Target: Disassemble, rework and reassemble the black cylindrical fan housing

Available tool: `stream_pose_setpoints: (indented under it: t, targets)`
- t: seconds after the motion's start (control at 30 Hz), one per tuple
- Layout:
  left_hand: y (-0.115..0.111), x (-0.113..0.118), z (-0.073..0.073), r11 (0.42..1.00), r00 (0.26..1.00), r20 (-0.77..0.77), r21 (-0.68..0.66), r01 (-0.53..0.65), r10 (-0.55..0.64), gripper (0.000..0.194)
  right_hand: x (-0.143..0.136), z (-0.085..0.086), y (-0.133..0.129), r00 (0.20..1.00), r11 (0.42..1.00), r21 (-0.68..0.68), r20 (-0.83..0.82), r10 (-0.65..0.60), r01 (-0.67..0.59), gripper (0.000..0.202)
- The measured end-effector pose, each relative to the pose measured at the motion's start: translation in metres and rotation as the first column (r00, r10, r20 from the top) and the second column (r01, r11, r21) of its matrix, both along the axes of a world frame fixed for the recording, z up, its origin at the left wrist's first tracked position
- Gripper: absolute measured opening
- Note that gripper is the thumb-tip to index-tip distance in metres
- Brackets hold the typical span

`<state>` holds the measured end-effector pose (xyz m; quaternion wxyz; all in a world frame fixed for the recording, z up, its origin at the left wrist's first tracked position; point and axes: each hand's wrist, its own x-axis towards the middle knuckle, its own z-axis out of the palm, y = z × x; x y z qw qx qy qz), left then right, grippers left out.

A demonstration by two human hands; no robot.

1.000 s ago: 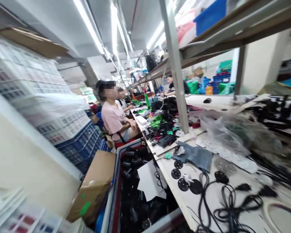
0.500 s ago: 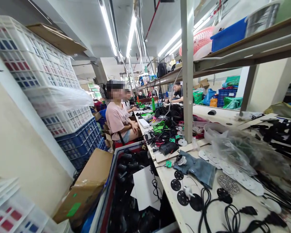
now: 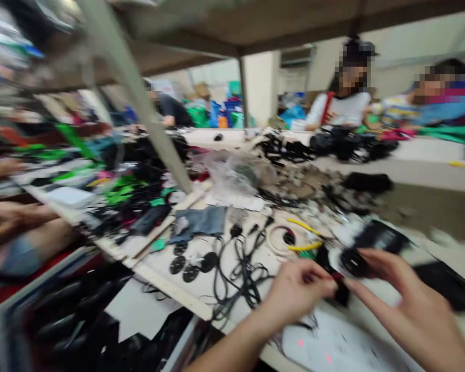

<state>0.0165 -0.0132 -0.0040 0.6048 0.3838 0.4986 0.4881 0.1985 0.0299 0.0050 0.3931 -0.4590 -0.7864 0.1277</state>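
Observation:
Both my hands are over the bench at the lower right of the head view, close together. My right hand (image 3: 406, 294) holds a round black part (image 3: 352, 262) between thumb and fingers. My left hand (image 3: 300, 284) is pinched at the dark piece beside that part; motion blur hides what its fingertips hold. Below them lies a white power strip (image 3: 313, 343) with red lights. Black power cords (image 3: 244, 274) are coiled left of my hands. A yellow-handled tool (image 3: 306, 246) lies just beyond my left hand.
Black discs (image 3: 190, 273) and a blue-grey cloth (image 3: 203, 221) lie on the bench. A post (image 3: 139, 98) rises from it to a shelf. At left, a crate (image 3: 77, 310) of black parts stands against the bench edge. Co-workers sit at left and across.
The view has swung right and down toward the bench. Both my hands, out of sight before, now show at the lower right with the round black part.

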Motion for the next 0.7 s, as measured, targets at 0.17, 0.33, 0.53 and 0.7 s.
stream_pose_setpoints:
  t: [0.17, 0.33, 0.53, 0.7]
  targets:
    - [0.004, -0.017, 0.013, 0.998, 0.998, -0.038, 0.007, 0.057, -0.057, 0.025, -0.009, 0.006, -0.003, 0.996, 0.994, -0.110, -0.095, 0.000, -0.010, 0.036]
    - [0.005, -0.016, 0.007, 0.999, 0.999, 0.029, -0.031, 0.028, -0.027, 0.025, -0.016, 0.010, -0.006, 0.993, 0.992, -0.117, -0.115, 0.027, -0.040, 0.035]
    - [0.006, -0.011, 0.009, 0.998, 0.998, 0.038, -0.034, 0.053, -0.052, 0.021, -0.016, 0.010, -0.009, 0.993, 0.992, -0.104, -0.100, 0.062, -0.073, 0.035]
    - [0.006, -0.011, 0.010, 0.999, 0.998, -0.039, 0.004, 0.052, -0.052, 0.017, -0.015, 0.009, -0.008, 0.994, 0.994, -0.071, -0.085, 0.075, -0.081, 0.035]
